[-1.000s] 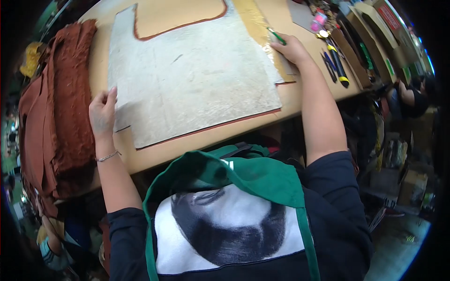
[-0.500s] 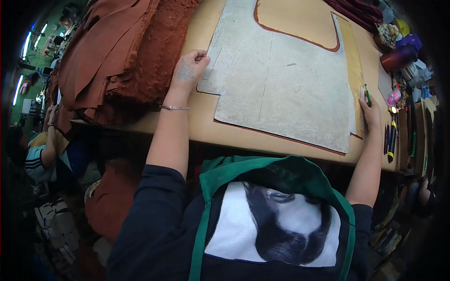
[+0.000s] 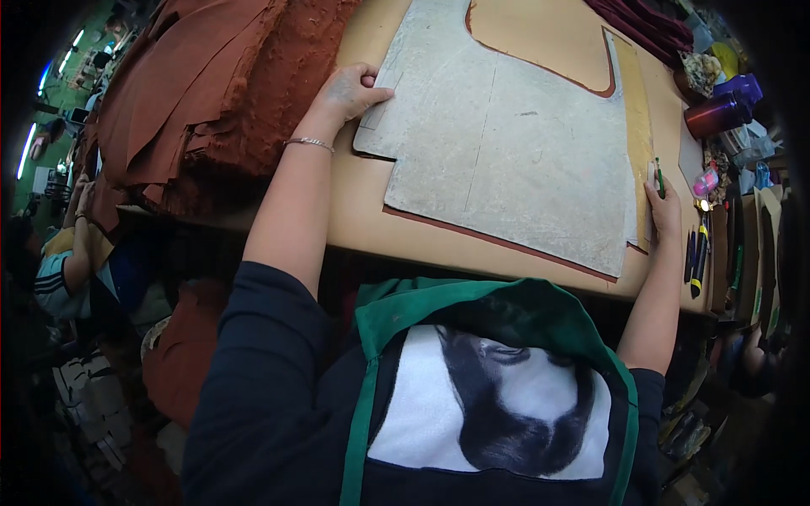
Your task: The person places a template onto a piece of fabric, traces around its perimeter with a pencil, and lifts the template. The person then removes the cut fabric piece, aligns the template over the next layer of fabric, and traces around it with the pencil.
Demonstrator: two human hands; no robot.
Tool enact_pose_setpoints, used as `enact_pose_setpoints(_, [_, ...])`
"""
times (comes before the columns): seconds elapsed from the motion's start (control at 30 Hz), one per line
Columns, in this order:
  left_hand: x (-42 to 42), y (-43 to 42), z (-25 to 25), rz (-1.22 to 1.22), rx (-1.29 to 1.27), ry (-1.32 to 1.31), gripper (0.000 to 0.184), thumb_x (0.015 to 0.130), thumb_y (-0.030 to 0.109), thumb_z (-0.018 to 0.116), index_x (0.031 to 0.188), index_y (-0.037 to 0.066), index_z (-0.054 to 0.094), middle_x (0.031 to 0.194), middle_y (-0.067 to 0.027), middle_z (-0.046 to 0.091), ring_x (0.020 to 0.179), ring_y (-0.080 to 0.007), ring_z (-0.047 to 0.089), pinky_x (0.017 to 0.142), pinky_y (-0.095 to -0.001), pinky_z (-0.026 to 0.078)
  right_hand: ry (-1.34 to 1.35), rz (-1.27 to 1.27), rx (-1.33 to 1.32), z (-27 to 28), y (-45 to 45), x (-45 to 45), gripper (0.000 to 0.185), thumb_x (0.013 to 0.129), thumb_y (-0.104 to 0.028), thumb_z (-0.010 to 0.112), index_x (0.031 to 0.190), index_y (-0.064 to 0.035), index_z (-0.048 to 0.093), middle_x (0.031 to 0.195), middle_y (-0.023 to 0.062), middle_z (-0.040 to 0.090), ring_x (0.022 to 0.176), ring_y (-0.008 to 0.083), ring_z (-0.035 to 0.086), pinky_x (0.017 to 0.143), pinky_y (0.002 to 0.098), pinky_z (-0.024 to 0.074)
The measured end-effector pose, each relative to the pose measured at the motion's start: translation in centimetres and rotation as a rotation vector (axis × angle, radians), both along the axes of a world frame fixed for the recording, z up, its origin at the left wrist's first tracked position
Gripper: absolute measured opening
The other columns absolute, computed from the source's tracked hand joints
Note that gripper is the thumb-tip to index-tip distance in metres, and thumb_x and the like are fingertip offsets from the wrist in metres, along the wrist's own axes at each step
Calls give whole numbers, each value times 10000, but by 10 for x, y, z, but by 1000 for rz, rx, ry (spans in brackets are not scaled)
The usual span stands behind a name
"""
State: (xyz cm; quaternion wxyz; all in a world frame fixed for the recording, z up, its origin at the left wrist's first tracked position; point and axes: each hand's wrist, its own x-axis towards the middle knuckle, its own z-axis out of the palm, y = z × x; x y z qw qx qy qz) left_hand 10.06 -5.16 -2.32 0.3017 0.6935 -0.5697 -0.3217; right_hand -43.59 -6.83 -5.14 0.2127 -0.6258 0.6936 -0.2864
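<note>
A large grey template [image 3: 523, 143] with a curved cutout lies on the tan table [image 3: 359, 215], with reddish-brown material showing along its edges. My left hand [image 3: 350, 91] is closed on the template's left edge, thumb on top. At the right side, my right hand [image 3: 664, 205] has its fingers closed round a green pen [image 3: 659, 173] and rests by the yellow strip [image 3: 634, 110] along the template's edge. Its fingertips are partly hidden.
A tall stack of reddish-brown leather [image 3: 202, 93] stands at the left. On the right are a yellow-black cutter [image 3: 699, 263], a pink bottle [image 3: 705, 181], a dark red tumbler [image 3: 717, 115] and cardboard pieces [image 3: 753, 253]. Another person [image 3: 74, 266] is at far left.
The view has swung left, so the table things appear farther right. My left hand has moved a little up the template's left edge, and its thumb now lies over the template.
</note>
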Motion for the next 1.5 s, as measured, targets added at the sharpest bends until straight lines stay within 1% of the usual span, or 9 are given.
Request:
enact_pose_setpoints(0.1, [-2,-2,-1,-73,-72,-240,401,655,179,711,984,-6,576,762,-45,569,630,-113,528,539,-234,437,-3,8,1,-5,-3,-7,390,784,-194,591,1116,-3,512,916,101,591,811,149,533,748,268,418])
enact_pose_setpoints(0.3, [-2,6,-1,-115,-121,-220,465,630,209,727,1008,2,553,854,-87,584,708,-161,534,680,-272,460,11,-15,10,-4,-3,-5,399,792,-193,584,1135,-7,499,962,113,587,854,160,537,779,274,412])
enact_pose_setpoints(0.7, [-5,8,-7,-148,-118,-175,434,650,194,706,1007,2,550,843,-87,585,706,-172,533,686,-280,456,30,14,-19,-11,-9,-11,407,783,-182,583,1131,11,499,983,144,589,867,182,557,772,285,424])
enact_pose_setpoints(0.8, [0,7,-8,-236,-199,-360,370,642,129,687,948,-38,562,814,-152,604,734,-221,579,670,-304,465,48,-11,-16,-23,-21,-8,431,742,-212,615,1100,11,525,947,153,600,835,200,571,750,296,435])
enact_pose_setpoints(0.87, [-5,6,-15,-322,-191,17,308,693,28,608,989,-36,553,880,-126,618,773,-178,588,705,-304,475,112,-157,-7,-13,-7,-11,449,688,-259,656,1043,1,565,891,161,612,816,219,582,737,315,442])
enact_pose_setpoints(0.9, [-14,14,0,-321,-173,-47,311,702,22,602,1002,-37,546,886,-124,617,780,-176,585,708,-301,469,106,-158,-14,-6,-4,-5,416,674,-247,668,1006,-10,587,878,158,618,817,216,587,728,316,447])
enact_pose_setpoints(1.03, [-7,14,1,-286,-223,-307,403,692,101,634,1048,-45,513,771,-77,533,675,-144,479,641,-255,422,-127,-243,10,6,2,11,349,642,-175,698,943,-20,614,799,98,622,702,154,579,662,283,456])
enact_pose_setpoints(1.23, [-4,11,-4,-195,-99,-187,498,722,140,635,1172,7,469,946,-104,486,791,-167,511,729,-275,442,-383,-280,99,17,6,18,284,657,-92,688,896,28,592,778,101,609,675,161,574,614,280,460])
enact_pose_setpoints(1.5, [6,5,-13,-201,-51,-121,491,729,142,631,1180,28,472,975,-99,481,852,-168,502,776,-287,431,-491,-215,171,30,11,20,356,686,-52,662,1002,-1,505,841,95,579,690,146,557,592,253,453])
